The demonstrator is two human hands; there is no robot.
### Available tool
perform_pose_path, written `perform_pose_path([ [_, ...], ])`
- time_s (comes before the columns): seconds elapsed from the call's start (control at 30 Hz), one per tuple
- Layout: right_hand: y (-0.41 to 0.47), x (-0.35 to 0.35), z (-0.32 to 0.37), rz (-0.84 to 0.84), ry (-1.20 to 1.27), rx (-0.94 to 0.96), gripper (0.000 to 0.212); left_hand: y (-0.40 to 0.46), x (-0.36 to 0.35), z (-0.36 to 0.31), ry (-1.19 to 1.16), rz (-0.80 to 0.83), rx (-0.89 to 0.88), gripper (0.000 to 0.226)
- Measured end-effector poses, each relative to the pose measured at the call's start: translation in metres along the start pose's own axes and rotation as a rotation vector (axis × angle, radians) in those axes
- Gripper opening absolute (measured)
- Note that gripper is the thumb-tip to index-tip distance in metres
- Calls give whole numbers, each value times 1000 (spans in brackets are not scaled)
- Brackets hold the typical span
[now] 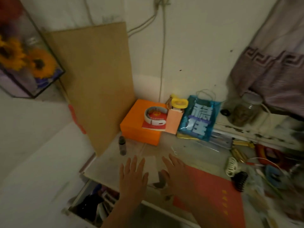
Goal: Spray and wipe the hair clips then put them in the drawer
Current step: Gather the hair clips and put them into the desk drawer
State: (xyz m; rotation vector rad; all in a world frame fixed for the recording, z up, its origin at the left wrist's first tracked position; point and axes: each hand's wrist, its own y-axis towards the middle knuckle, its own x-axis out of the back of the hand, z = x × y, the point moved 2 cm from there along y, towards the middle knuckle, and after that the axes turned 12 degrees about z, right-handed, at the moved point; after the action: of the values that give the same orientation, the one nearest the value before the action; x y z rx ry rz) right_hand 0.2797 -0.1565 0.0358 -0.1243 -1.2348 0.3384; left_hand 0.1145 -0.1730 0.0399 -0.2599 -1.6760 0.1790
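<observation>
Both hands, left and right, hover flat and empty over the bench. The spray bottle stands just beyond the left hand, beside an orange box. Gripping it upright around the middle looks the safest start.

We see a matt brown cardboard sheet and a matt orange card box. The blue bag looks like glossy, see-through plastic, and the jar like clear glass. The black clip and white clip seem plastic. The curtain is soft patterned cloth, and the desk top looks smooth and pale.
</observation>
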Motion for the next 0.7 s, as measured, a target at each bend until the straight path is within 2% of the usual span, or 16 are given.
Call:
perform_pose_path([
  [0.07, -6, 12, -20, -45, 1, -48, 53, 5, 9, -23, 16, -5, -36, 58],
  [0.13, -13, 24, -41, -78, -14, -91, 54, 8, 21, -49, -41, -86, -141, 60],
  [0.23, -24, 41, -77, -103, -21, -150, 52, 18, 21, -89, 9, -169, -243, 62],
  [0.3, -33, 50, -105, -114, -17, -183, 55, 27, 19, -117, 0, -166, -272, 54],
  [0.37, -41, 59, -132, -122, -27, -210, 55, 34, 14, -146, 39, -169, -309, 35],
  [0.47, -52, 70, -172, -116, -8, -269, 55, 47, 4, -188, 41, -93, -355, 38],
  [0.57, -62, 76, -213, -92, -2, -289, 55, 56, -5, -234, 50, -105, -395, 42],
  [0.63, -70, 81, -237, -136, -36, -290, 59, 61, -15, -265, 20, -70, -397, 55],
  [0.7, -75, 81, -264, -190, -50, -308, 64, 64, -27, -290, -14, -31, -393, 57],
])
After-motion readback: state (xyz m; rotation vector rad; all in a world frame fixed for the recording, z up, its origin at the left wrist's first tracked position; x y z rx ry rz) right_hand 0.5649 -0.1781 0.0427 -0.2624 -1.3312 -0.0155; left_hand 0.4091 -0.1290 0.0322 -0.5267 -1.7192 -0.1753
